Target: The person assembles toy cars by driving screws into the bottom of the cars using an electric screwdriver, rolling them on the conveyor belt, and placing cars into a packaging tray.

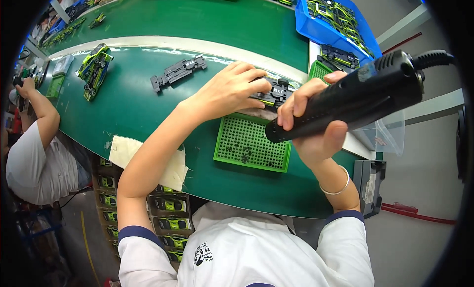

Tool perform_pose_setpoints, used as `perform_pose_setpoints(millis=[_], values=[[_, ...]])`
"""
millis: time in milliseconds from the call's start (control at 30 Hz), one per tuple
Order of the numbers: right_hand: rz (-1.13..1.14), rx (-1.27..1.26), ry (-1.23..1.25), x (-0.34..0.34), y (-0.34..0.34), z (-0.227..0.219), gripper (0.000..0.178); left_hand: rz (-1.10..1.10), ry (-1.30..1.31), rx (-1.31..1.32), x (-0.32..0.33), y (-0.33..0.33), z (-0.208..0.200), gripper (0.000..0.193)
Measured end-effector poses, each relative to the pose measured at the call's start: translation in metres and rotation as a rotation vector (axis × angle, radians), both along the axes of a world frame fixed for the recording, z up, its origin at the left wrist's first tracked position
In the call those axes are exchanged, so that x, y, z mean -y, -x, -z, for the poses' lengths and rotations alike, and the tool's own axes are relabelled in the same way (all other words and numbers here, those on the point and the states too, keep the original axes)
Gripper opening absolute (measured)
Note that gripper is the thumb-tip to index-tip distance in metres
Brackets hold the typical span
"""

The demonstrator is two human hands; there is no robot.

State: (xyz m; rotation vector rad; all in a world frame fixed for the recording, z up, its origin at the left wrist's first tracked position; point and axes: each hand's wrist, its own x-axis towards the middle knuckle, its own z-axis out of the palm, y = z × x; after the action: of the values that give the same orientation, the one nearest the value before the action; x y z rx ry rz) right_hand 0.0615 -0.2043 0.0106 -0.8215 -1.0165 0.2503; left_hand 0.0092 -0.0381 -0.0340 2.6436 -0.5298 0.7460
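My left hand (228,92) holds a toy car (279,92), wheels up, against the table behind a green tray. Its fingers close round the car's left part and hide much of it. Wrapped in my right hand (316,150) is a black electric screwdriver (363,94) with a cable at its upper end. The tool slants down to the left, its lower end near the car and above the tray's right edge. Whether its tip touches the car cannot be seen. Small dark screws lie in the perforated green tray (252,166). A loose dark grey car chassis (178,74) lies left of my left hand.
Yellow-green toy cars (95,72) lie on the table at left. A blue bin (302,21) of car parts stands back right. Beige cloth (126,150) drapes over the front edge, above a compartmented box of cars (170,204). Another person (37,161) works at far left.
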Motion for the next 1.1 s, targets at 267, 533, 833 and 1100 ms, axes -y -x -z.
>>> perform_pose_setpoints(millis=[267,533,833,1100], values=[[-0.102,-0.030,-0.068,-0.018,0.003,0.023,0.063,0.047,0.037,0.093,-0.005,-0.005,0.013,0.033],[-0.119,-0.029,-0.042,-0.018,0.004,0.023,0.065,0.004,0.246,0.080,-0.008,-0.003,0.020,0.057],[-0.138,-0.038,-0.021,-0.017,0.003,0.023,0.067,0.013,0.307,-0.005,-0.017,0.008,0.004,0.070],[-0.128,-0.010,0.010,-0.016,0.005,0.021,0.068,0.079,0.724,-0.409,-0.049,0.020,0.023,0.077]])
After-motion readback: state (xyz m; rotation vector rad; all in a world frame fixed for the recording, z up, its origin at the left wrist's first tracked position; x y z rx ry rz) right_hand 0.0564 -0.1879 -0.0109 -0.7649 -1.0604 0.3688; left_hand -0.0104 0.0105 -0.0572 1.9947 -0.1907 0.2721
